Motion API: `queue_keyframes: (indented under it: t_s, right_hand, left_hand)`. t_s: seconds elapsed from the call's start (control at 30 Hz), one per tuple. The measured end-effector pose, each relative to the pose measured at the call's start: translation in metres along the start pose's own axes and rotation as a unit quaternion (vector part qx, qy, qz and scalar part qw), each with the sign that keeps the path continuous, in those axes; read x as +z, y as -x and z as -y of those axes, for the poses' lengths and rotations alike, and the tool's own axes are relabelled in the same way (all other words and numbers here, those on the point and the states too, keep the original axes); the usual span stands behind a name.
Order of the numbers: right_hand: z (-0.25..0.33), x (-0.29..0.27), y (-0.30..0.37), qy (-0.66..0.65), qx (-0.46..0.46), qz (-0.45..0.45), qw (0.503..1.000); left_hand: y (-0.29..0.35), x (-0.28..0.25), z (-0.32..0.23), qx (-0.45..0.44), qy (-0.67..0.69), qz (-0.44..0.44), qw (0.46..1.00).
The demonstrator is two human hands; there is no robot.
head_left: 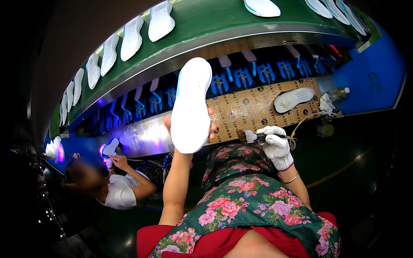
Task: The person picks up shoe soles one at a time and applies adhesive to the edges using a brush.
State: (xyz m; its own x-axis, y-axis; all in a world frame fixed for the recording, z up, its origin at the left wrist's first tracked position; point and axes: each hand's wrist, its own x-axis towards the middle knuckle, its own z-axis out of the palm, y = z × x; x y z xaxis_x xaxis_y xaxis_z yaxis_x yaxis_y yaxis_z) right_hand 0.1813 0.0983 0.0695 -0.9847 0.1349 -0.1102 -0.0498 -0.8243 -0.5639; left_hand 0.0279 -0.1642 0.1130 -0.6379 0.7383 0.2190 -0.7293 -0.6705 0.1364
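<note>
Running across the top of your view, a green belt point(206, 23) carries a row of soles point(132, 39). Below it stands the counter point(144, 134), shiny bare metal toward your left. Over at your left, a co-worker point(122, 191) in a white top handles a pale sole point(111, 147). A printed cardboard sheet point(254, 101) covers the counter's middle and right. Your large white sole point(191, 103) is raised in front of you, its flat face toward you; your bare left grip point(212, 125) grasps it from behind, fingers showing at both sides. Your gloved right grip point(275, 148) is clenched around a brush point(250, 136), dark bristles pointing left. Another sole point(294, 99), dark-edged, lies on the cardboard beyond that glove. Near the cardboard's right end is a small bottle point(343, 92).
</note>
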Motion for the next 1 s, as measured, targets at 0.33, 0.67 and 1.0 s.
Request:
queue_keyframes:
  t_s: [0.33,0.67,1.0]
  right_hand:
    - [-0.016,-0.033,0.001,0.017,-0.021,-0.089,0.996]
    - [-0.041,-0.036,-0.006,0.064,0.03,-0.182,0.981]
    - [-0.068,-0.021,-0.018,0.107,0.064,-0.203,0.971]
  left_hand:
    - [-0.185,0.036,-0.035,0.083,-0.096,-0.026,0.992]
    - [-0.223,0.037,-0.025,0.08,-0.428,-0.112,0.893]
    - [-0.233,0.048,-0.199,0.011,-0.965,-0.186,0.184]
